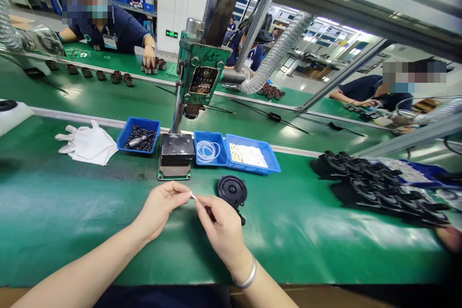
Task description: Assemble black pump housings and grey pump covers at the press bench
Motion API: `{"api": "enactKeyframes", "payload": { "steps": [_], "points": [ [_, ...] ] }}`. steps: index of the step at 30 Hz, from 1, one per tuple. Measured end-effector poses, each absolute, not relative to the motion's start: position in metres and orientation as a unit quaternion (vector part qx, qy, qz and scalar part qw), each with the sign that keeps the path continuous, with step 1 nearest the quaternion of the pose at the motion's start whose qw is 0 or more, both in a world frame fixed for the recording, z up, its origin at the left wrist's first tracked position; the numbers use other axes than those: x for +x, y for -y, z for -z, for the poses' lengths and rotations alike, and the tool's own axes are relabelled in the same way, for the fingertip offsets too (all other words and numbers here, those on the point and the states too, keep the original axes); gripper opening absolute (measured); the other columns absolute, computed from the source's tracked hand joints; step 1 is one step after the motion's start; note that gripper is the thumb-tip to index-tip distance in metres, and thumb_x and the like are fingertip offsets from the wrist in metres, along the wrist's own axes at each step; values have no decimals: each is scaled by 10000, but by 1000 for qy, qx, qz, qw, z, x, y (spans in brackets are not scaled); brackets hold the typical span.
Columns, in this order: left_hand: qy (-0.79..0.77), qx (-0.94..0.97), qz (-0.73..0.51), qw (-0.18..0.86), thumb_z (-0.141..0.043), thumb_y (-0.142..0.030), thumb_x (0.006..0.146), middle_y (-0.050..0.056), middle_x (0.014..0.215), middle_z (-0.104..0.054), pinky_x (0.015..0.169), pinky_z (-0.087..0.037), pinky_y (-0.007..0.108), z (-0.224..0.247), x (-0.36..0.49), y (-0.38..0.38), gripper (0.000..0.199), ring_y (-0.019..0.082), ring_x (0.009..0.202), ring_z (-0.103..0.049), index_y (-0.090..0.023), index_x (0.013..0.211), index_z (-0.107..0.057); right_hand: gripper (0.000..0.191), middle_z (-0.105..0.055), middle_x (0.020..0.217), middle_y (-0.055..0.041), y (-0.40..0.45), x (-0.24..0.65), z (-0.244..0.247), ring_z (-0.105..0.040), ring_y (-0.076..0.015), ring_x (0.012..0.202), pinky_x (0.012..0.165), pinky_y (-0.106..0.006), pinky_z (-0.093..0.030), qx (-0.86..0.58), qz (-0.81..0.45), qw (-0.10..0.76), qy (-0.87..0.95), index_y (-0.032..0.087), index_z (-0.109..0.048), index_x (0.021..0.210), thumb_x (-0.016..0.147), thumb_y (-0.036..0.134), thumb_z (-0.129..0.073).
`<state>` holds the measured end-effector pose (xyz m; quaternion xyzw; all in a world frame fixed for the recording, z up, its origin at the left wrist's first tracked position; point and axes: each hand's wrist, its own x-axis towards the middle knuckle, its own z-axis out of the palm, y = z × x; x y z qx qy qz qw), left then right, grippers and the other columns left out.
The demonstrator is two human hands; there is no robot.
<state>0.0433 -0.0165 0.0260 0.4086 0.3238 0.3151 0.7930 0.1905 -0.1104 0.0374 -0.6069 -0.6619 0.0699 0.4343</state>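
Smooth green counter (pixel 325 245): work mid-way, by look. Green metal press (pixel 198 72) stood on it, ram up, apart from blk block (pixel 177 146). Blk curved plastic parts (pixel 382 192) piled far R; done or waiting, couldn't tell. Blue rectangular plastic tray (pixel 252 170): plenty small white pcs left. L hand (pixel 162 207) & R hand (pixel 222 226) met, fingertips narrow, pinching thin white pc (pixel 194 196) btwn them, nr press; setting down not yet done.

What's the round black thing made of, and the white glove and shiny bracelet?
Round black thing: probably hard plastic, semi-matte, with molded-looking rings. White glove: likely cloth, matte and softly wrinkled. Shiny bracelet: looks like metal, silvery and smooth, though coated plastic is possible.
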Motion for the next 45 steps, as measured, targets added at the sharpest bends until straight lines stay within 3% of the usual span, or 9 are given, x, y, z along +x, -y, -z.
{"api": "enactKeyframes", "payload": {
  "steps": [7, 12, 19, 25, 32, 37, 39, 42, 45],
  "points": [
    [-251, 588, -320, 699, -780, -358, 781, 30, 948, -672, 859, -472, 259, -25, 36, 15, 222, 169, 924, -614, -209, 924, -698, 223, -646, 661, 10, 114, 197, -55, -594, -103, 537, 526, -235, -484, -584, -406, 518, 475, 184, -662, 862, 921, 394, -614],
    [-204, 724, -235, 615, -772, -388, 786, 59, 1295, -584, 978, -467, 306, -18, 39, 25, 516, 228, 1191, -558, -298, 1253, -572, 202, -654, 720, 2, 127, 237, -72, -594, -106, 576, 548, -239, -501, -592, -337, 613, 400, 192, -628, 873, 912, 389, -633],
    [-212, 809, -132, 532, -807, -399, 719, 144, 1531, -386, 1166, -354, 495, 7, 59, 47, 888, 341, 1397, -390, -239, 1477, -374, 323, -664, 1032, -62, 144, 263, -44, -616, -92, 595, 578, -251, -552, -672, -366, 508, 395, 167, -641, 938, 889, 487, -624],
    [-233, 743, -157, 607, -846, -315, 676, 139, 1527, -414, 1211, -275, 530, 15, 66, 47, 938, 353, 1424, -373, -261, 1485, -373, 312, -625, 945, -19, 137, 241, -34, -622, -150, 899, 885, -345, -601, -610, -436, 566, 344, 171, -676, 884, 825, 475, -708],
    [-172, 532, -246, 792, -738, -318, 824, 41, 1618, -267, 1209, -314, 374, -3, 54, 41, 820, 242, 1482, -277, -336, 1506, -283, 282, -640, 1036, -34, 114, 220, -54, -625, -171, 1007, 1008, -400, -552, -536, -466, 646, 279, 184, -699, 943, 805, 424, -752],
    [-211, 373, -283, 858, -688, -308, 859, 58, 1547, -392, 1057, -498, 452, -20, 50, 32, 673, 299, 1330, -492, -351, 1452, -373, 252, -572, 1245, -85, 101, 212, -72, -611, -219, 1085, 818, -341, -622, -574, -374, 634, 359, 182, -671, 836, 843, 433, -698],
    [-218, 361, -300, 856, -701, -293, 844, 63, 1520, -429, 1026, -521, 454, -22, 48, 28, 648, 303, 1300, -517, -340, 1424, -415, 229, -653, 1090, -86, 101, 212, -75, -658, -175, 914, 665, -255, -589, -608, -306, 610, 405, 189, -656, 868, 880, 417, -660],
    [-227, 377, -309, 843, -688, -290, 856, 58, 1516, -435, 1014, -529, 407, -21, 47, 26, 646, 290, 1322, -495, -344, 1432, -400, 229, -691, 735, -20, 103, 210, -70, -611, -109, 547, 463, -207, -459, -629, -347, 531, 449, 194, -620, 931, 936, 420, -581],
    [-238, 416, -308, 822, -673, -319, 872, 56, 1524, -429, 1059, -491, 378, -17, 46, 26, 683, 278, 1356, -459, -342, 1471, -346, 247, -702, 712, -13, 105, 205, -58, -622, -109, 514, 462, -211, -447, -636, -378, 459, 492, 191, -640, 975, 952, 419, -550]
  ]
}}
